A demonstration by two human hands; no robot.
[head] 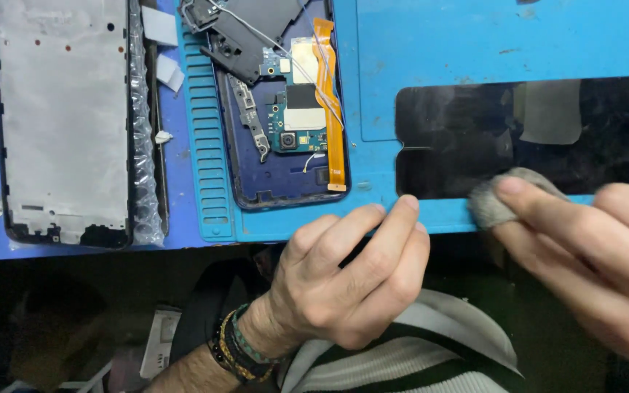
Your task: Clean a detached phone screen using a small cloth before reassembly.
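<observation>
While your right hand [591, 255] pinches the grey cloth [493, 204] on the black screen panel's [518, 135] near edge, your left hand [351, 276] curls, gripping nothing, fingertips on the bench's [431, 44] near edge.

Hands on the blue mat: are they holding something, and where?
The right hand pinches a small grey cloth wad by its top edge. The left hand only presses the blue mat's edge.

My left hand [351, 280] rests half-curled, fingertips on the blue mat's [475, 44] near edge; my right hand [591, 255] pinches closed.
</observation>
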